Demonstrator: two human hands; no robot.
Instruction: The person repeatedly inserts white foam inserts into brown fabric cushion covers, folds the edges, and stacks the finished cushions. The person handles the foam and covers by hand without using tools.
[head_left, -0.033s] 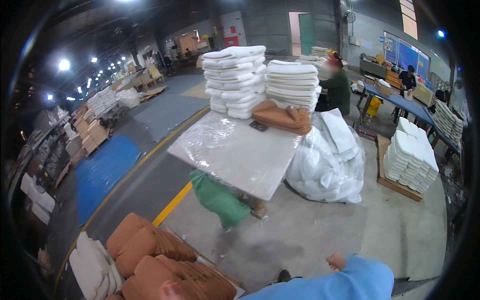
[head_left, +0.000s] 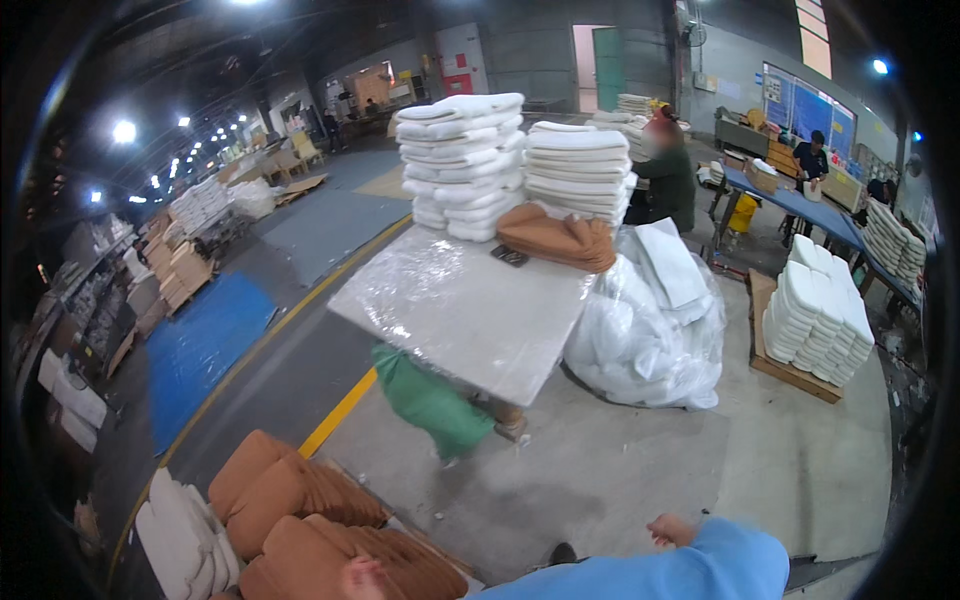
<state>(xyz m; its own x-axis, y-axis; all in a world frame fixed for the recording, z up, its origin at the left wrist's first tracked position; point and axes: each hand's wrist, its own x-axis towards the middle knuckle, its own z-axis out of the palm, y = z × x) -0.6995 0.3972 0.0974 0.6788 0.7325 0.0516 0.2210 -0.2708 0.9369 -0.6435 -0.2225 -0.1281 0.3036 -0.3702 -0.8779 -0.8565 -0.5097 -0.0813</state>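
My left hand [head_left: 364,578] is at the bottom of the view, over a stack of brown cushion pads [head_left: 300,560]. Its fingers look spread and slightly blurred; whether they touch the pads I cannot tell. Behind that stack lies a second brown stack [head_left: 285,490], with cream pads [head_left: 185,535] to its left. My right hand [head_left: 672,530] hangs above the grey floor in front of my blue sleeve [head_left: 660,575]. Its fingers are curled, with nothing visible in them.
Ahead stands a plastic-wrapped table [head_left: 465,310] bearing white pad stacks [head_left: 460,165] and a brown pad bundle [head_left: 555,238]. A green sack [head_left: 430,400] hangs beneath. Right of it are a clear plastic bag [head_left: 650,335] and palletised white pads [head_left: 815,310]. A person [head_left: 665,175] sits behind.
My left hand has moved slightly right over the brown pads. My right hand has shifted a little left and down, and the whole view has moved slightly.
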